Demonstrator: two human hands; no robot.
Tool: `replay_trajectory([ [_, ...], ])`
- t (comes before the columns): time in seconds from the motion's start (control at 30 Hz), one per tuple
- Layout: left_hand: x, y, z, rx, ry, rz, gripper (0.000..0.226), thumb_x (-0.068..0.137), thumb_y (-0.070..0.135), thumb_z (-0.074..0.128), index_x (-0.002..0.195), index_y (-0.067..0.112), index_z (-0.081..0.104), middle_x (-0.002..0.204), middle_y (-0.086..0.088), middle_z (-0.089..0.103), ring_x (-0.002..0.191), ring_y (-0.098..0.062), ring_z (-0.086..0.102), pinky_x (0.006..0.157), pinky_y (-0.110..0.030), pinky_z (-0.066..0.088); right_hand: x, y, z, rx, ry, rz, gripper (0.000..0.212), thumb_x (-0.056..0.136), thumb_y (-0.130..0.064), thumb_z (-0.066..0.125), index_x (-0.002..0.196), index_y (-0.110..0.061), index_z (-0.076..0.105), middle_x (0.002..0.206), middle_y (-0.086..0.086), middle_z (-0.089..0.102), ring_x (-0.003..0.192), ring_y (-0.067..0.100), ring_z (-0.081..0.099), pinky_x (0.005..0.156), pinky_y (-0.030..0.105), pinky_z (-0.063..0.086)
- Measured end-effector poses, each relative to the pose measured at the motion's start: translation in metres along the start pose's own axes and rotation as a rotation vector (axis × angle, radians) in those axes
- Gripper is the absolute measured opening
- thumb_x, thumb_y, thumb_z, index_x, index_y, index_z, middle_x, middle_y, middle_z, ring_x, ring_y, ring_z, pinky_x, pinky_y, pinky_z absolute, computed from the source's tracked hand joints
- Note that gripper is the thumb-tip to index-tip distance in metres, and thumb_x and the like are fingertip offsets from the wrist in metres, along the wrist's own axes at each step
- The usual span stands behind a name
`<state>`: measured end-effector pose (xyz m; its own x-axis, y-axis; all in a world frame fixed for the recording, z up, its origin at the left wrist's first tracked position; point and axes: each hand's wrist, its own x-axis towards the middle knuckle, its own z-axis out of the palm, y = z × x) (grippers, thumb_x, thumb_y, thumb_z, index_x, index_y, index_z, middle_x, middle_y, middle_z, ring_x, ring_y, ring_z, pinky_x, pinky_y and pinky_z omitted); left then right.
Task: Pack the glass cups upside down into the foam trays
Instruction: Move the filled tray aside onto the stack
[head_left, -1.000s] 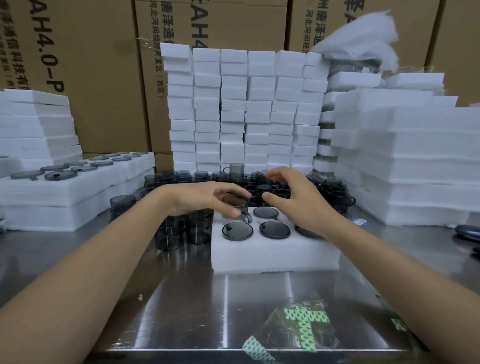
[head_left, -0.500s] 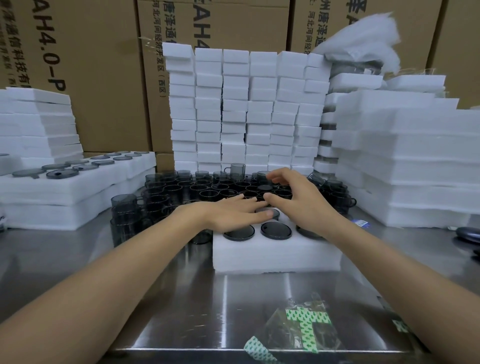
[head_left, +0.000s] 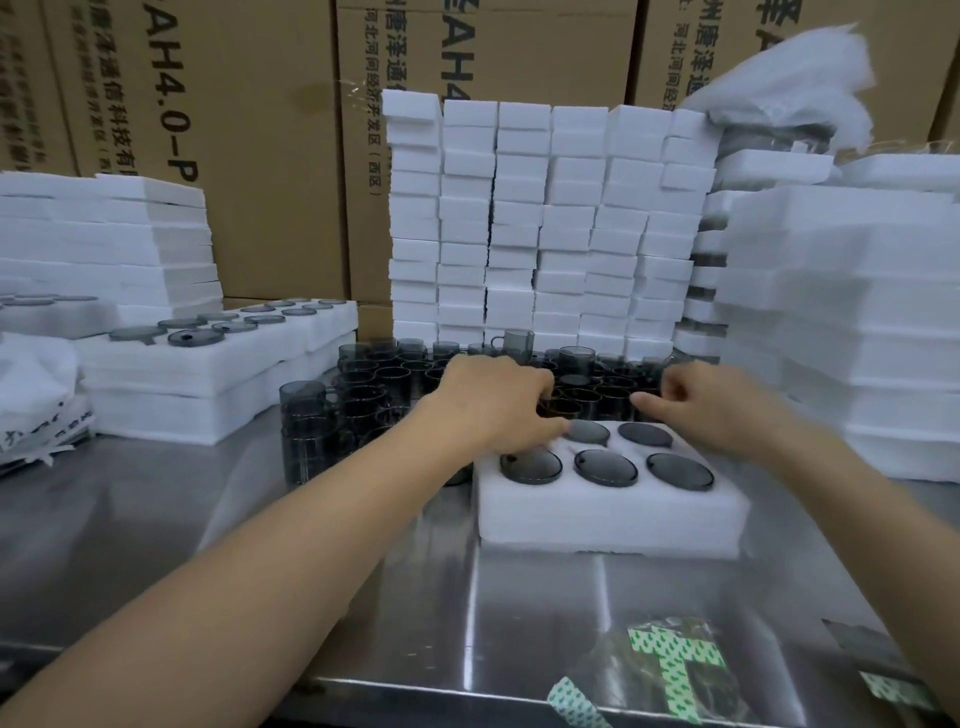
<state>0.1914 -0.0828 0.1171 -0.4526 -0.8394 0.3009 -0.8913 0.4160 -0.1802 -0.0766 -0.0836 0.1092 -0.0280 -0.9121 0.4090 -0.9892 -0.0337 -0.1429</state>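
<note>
A white foam tray (head_left: 608, 519) lies on the steel table, and several smoked-glass cups (head_left: 605, 467) sit in it upside down with their dark round bottoms up. Behind the tray stands a crowd of upright grey glass cups (head_left: 395, 374). My left hand (head_left: 493, 400) hovers over the tray's back-left corner and hides that slot. Its fingers curl over the rim of an upright cup (head_left: 563, 408) just behind the tray. My right hand (head_left: 717, 405) is at the tray's back-right edge, fingers curled among the cups. It is blurred, and its grip is unclear.
Filled foam trays (head_left: 208, 364) are stacked at the left, with stacked cups (head_left: 306, 431) beside them. Foam block stacks (head_left: 545, 223) rise behind, larger foam stacks (head_left: 857, 312) to the right, and cardboard boxes form the back wall. A plastic bag with green-patterned tape (head_left: 670, 670) lies at the front edge.
My left hand set a cup into the tray, pressed it flat, then moved back to the loose cups. My right hand moved right and back. The head camera came closer.
</note>
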Motion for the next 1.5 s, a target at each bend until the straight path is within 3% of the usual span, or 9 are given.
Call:
replay_trajectory([
  [0.1, -0.006, -0.009, -0.010, 0.005, -0.194, -0.140, 0.070, 0.100, 0.082, 0.035, 0.130, 0.027, 0.066, 0.083, 0.005, 0.074, 0.081, -0.019, 0.073, 0.069, -0.034, 0.043, 0.003, 0.013, -0.001, -0.148, -0.176, 0.132, 0.069, 0.095, -0.083, 0.043, 0.076, -0.019, 0.061, 0.072, -0.001, 0.068, 0.069, 0.015, 0.062, 0.058, 0.031, 0.038],
  [0.2, -0.010, -0.010, -0.009, -0.108, -0.379, -0.172, 0.079, 0.100, 0.083, 0.030, 0.134, 0.021, 0.065, 0.127, -0.006, 0.074, 0.104, -0.027, 0.074, 0.089, -0.040, 0.056, 0.004, 0.018, 0.009, -0.098, -0.362, 0.177, 0.080, 0.093, -0.089, 0.036, 0.068, -0.016, 0.058, 0.051, -0.005, 0.066, 0.049, 0.017, 0.062, 0.058, 0.029, 0.045],
  [0.3, -0.008, -0.006, -0.005, -0.225, -0.373, -0.167, 0.081, 0.099, 0.084, 0.032, 0.152, 0.025, 0.051, 0.145, -0.004, 0.060, 0.082, -0.024, 0.074, 0.070, -0.036, 0.057, 0.004, 0.018, 0.016, 0.100, -0.421, 0.190, 0.083, 0.077, -0.101, 0.044, 0.064, -0.019, 0.048, 0.052, 0.000, 0.054, 0.046, 0.023, 0.051, 0.056, 0.029, 0.040],
  [0.4, -0.008, -0.009, -0.008, -0.448, -0.287, -0.176, 0.080, 0.098, 0.078, 0.047, 0.163, 0.035, 0.033, 0.121, 0.003, 0.060, 0.062, -0.021, 0.079, 0.057, -0.032, 0.061, 0.004, 0.023, 0.012, 0.206, -0.428, 0.194, 0.072, 0.078, -0.090, 0.057, 0.067, -0.019, 0.050, 0.062, 0.011, 0.052, 0.051, 0.023, 0.044, 0.048, 0.023, 0.033],
  [0.57, 0.000, -0.010, -0.014, -0.554, 0.110, -0.166, 0.078, 0.088, 0.082, 0.055, 0.155, 0.046, 0.038, 0.136, 0.010, 0.062, 0.090, -0.018, 0.069, 0.077, -0.038, 0.054, 0.001, 0.040, -0.009, 0.393, -0.249, 0.295, 0.101, 0.054, -0.104, 0.060, 0.079, -0.008, 0.074, 0.085, 0.021, 0.077, 0.067, 0.026, 0.066, 0.067, 0.032, 0.047],
  [0.67, 0.007, -0.014, -0.018, -0.916, 0.227, -0.236, 0.068, 0.094, 0.070, 0.062, 0.154, 0.045, 0.040, 0.138, 0.005, 0.061, 0.103, -0.016, 0.067, 0.066, -0.031, 0.056, -0.001, 0.042, -0.023, 0.642, -0.123, 0.282, 0.076, 0.070, -0.081, 0.069, 0.087, -0.007, 0.067, 0.077, 0.029, 0.056, 0.055, 0.020, 0.046, 0.045, 0.021, 0.035],
  [0.87, 0.007, -0.020, -0.016, -1.704, -0.112, -0.212, 0.064, 0.091, 0.055, 0.081, 0.142, 0.048, 0.042, 0.117, 0.001, 0.080, 0.094, -0.035, 0.082, 0.066, -0.053, 0.065, -0.003, 0.025, -0.028, 0.756, 0.107, 0.243, 0.044, 0.087, -0.056, 0.064, 0.075, -0.014, 0.059, 0.056, 0.004, 0.050, 0.043, 0.017, 0.038, 0.036, 0.018, 0.027],
  [1.07, 0.023, -0.039, -0.011, -2.034, 0.059, -0.456, 0.042, 0.091, 0.050, 0.082, 0.118, 0.020, 0.074, 0.092, -0.008, 0.083, 0.080, -0.032, 0.082, 0.053, -0.041, 0.064, 0.004, 0.022, -0.032, 1.048, 0.146, 0.273, 0.058, 0.089, -0.076, 0.055, 0.093, -0.021, 0.072, 0.060, 0.001, 0.067, 0.045, 0.013, 0.055, 0.059, 0.030, 0.041],
  [1.5, 0.033, -0.233, -0.031, -1.975, 0.696, -0.866, 0.057, 0.092, 0.021, 0.083, 0.138, 0.012, 0.050, 0.138, -0.018, 0.055, 0.122, -0.037, 0.063, 0.075, -0.051, 0.068, -0.009, -0.003, -0.008, 0.884, -0.018, 0.060, 0.039, 0.102, -0.053, 0.060, 0.095, -0.022, 0.082, 0.062, 0.008, 0.069, 0.046, 0.014, 0.058, 0.049, 0.028, 0.042],
])
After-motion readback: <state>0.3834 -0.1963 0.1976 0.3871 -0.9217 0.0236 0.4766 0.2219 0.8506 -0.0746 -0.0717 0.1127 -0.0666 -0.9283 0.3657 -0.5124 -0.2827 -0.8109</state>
